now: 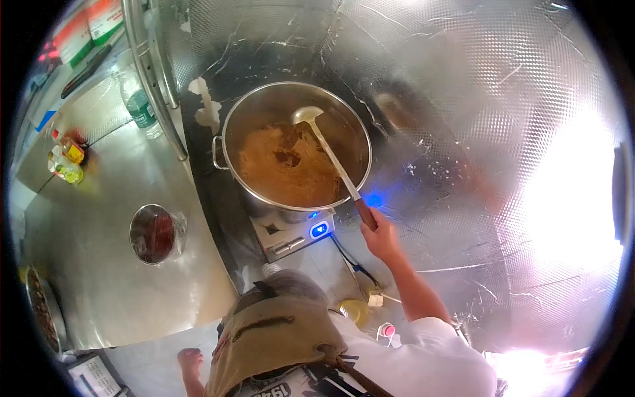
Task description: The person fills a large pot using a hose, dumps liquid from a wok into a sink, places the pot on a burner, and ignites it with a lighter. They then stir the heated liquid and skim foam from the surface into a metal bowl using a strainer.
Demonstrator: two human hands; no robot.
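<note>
Gripping long brown-handled metal ladle point(334, 159), right hand point(381, 233) wrapped round near end. Likely stiff, scoop-heavy when full; hold there, metal probably hot. Left hand point(191, 359) curled, seemingly empty.

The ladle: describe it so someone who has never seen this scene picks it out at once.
Find the large round metal pot of brown liquid. Across it slants the ladle, pale bowl toward the far side, shaft passing over the near right edge to the person's right hand. Unlike the pot's small looped handle, it is long and straight with a brown grip.
</note>
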